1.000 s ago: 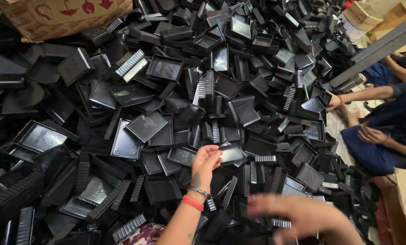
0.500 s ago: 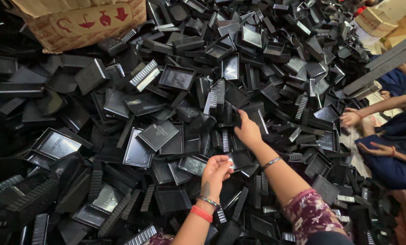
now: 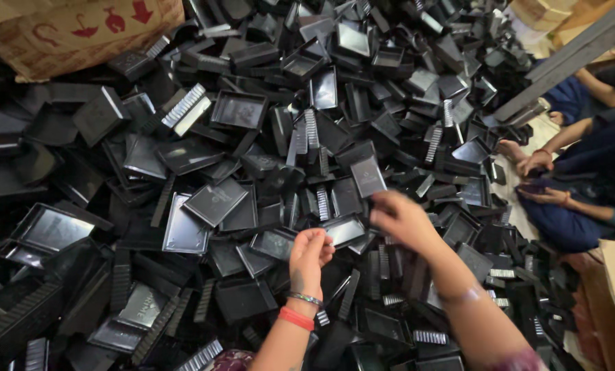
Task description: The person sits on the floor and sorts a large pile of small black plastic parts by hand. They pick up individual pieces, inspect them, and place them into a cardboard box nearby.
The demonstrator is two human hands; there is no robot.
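Even, soft light; glossy black trays glint; right hand motion-blurred.

Countless black plastic trays, seemingly hundreds, and one cardboard box.

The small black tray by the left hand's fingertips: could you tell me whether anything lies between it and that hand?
Nothing visible does. The left hand has its fingertips right at the edge of the small black tray, which lies on top of the pile of black trays. The right hand hovers just beside it, not across it.
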